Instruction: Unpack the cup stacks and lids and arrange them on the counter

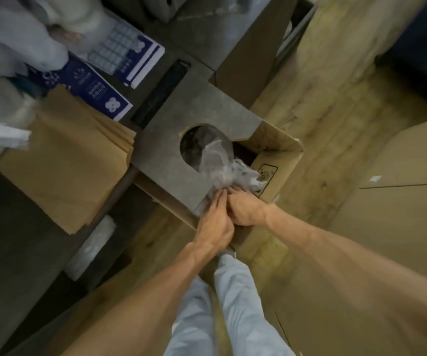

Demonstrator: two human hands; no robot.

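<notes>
An open cardboard box stands on the floor beside the grey counter. Crumpled clear plastic wrap bulges out of the box and reaches up to the round hole in the counter's corner. My left hand and my right hand are pressed together at the box's near edge, both gripping the bunched plastic. What the wrap holds is hidden; no cups or lids show plainly.
Brown paper bags lie stacked on the counter at left, with blue and white printed cards behind them. A dark slot runs along the counter. More cardboard boxes stand at right, and wooden floor shows between them.
</notes>
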